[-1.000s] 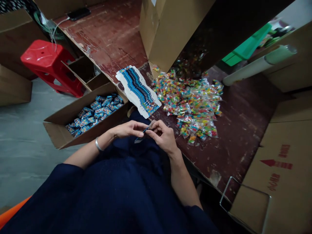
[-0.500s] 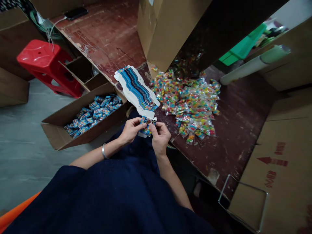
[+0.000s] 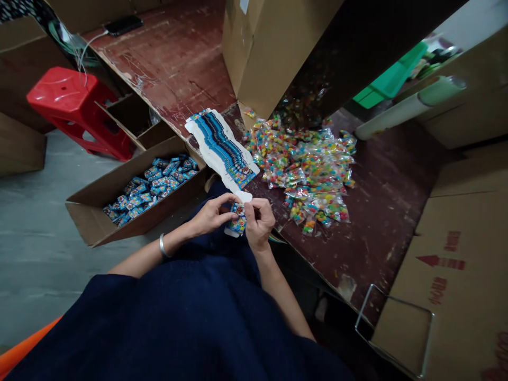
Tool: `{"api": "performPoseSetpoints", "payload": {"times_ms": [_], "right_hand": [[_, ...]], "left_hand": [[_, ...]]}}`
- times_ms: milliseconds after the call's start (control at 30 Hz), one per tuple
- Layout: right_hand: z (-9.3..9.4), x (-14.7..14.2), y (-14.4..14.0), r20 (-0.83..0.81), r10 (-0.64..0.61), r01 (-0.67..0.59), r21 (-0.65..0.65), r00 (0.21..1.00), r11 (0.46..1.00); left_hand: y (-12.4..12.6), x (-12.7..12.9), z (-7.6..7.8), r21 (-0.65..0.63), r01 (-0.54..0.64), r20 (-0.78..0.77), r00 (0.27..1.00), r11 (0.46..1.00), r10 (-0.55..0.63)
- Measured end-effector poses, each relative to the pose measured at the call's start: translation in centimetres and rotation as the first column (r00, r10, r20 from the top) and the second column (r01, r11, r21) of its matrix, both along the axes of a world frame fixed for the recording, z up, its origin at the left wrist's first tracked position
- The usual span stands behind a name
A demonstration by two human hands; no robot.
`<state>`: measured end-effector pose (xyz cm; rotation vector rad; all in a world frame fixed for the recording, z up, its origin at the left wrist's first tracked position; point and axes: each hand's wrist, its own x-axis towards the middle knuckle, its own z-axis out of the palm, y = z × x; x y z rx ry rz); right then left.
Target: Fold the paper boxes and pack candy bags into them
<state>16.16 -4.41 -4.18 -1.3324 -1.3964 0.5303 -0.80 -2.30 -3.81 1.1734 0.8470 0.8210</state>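
Between my two hands is a small printed candy box [image 3: 237, 223], blue with colourful pictures, its white end flaps sticking out at top and bottom. My left hand [image 3: 216, 214] grips its left side between thumb and fingers. On its right edge, near the upper flap, my right hand [image 3: 259, 219] pinches it. Just beyond lies a fanned row of flat printed boxes [image 3: 222, 145] along the table edge. Clear bags of colourful candy [image 3: 307, 169] are heaped to the right of that row.
A cardboard carton [image 3: 93, 198] at left holds many small blue boxes [image 3: 153, 182]. Behind it stands a red stool [image 3: 67, 95]. A tall carton [image 3: 273, 47] rises from the red-brown table [image 3: 174, 58], with a phone [image 3: 124, 25] at the far edge. A metal wire frame [image 3: 397, 301] is at lower right.
The candy box has turned more upright and sits slightly lower, its upper white flap now standing out. My left thumb has shifted on its face, and my right fingers have moved to its upper edge.
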Motion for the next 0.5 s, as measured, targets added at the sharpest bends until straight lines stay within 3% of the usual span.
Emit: {"api": "performPoseSetpoints", "payload": {"times_ms": [133, 267, 367, 500], "right_hand": [[0.4, -0.4, 0.3, -0.150, 0.037, -0.052, -0.099, 0.988, 0.994], [0.9, -0.9, 0.8, -0.408, 0.039, -0.097, -0.123, 0.912, 0.988], [1.8, -0.5, 1.3, -0.422, 0.092, -0.171, -0.152, 0.902, 0.973], [2.8, 0.7, 1.9, -0.379, 0.128, -0.258, -0.317, 0.917, 0.913]], "left_hand": [[0.1, 0.2, 0.2, 0.029, -0.072, 0.072, 0.995, 0.997, 0.069], [0.1, 0.5, 0.5, -0.058, -0.138, 0.156, 0.977, 0.989, 0.145], [0.3, 0.5, 0.8, -0.104, -0.121, 0.093, 0.987, 0.987, 0.131], [0.5, 0.0, 1.0, -0.067, -0.129, 0.001, 0.992, 0.989, 0.129]]}}
